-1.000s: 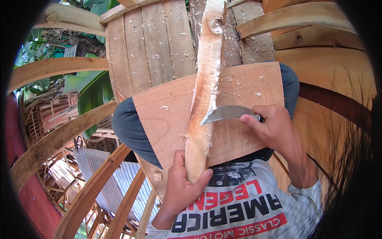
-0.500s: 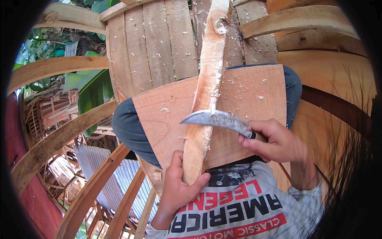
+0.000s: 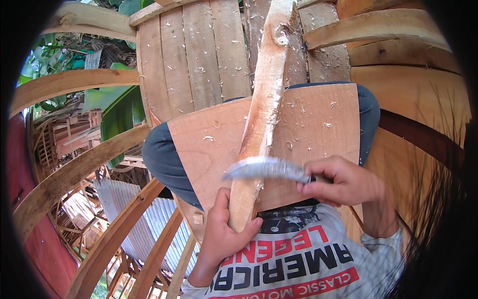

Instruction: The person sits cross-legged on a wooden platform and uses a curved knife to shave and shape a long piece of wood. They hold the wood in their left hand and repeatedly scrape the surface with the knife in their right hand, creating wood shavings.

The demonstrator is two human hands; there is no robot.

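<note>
A long, rough piece of wood [image 3: 263, 102] with a knot near its far end slants across a flat board [image 3: 323, 117] on my lap. My left hand [image 3: 226, 225] grips the near end of this piece, with thumb and fingers on opposite sides. My right hand [image 3: 343, 180] is closed around the handle of a knife [image 3: 269, 168] with a curved blade. The blade, smeared by motion, lies across the wood a little beyond my left hand. Most of the handle is hidden in my fingers. Thin shavings cling along the wood's right edge.
Shavings dot the board and the plank floor [image 3: 174, 65] in front. Curved wooden rails [image 3: 74, 84] run along the left, with a corrugated metal sheet [image 3: 117, 207] below them. More rails [image 3: 378, 30] and wide panels stand at right. My bent knees flank the board.
The knife has moved nearer to me along the wood, toward my left hand, and my right hand has come down with it. My left hand keeps its hold.
</note>
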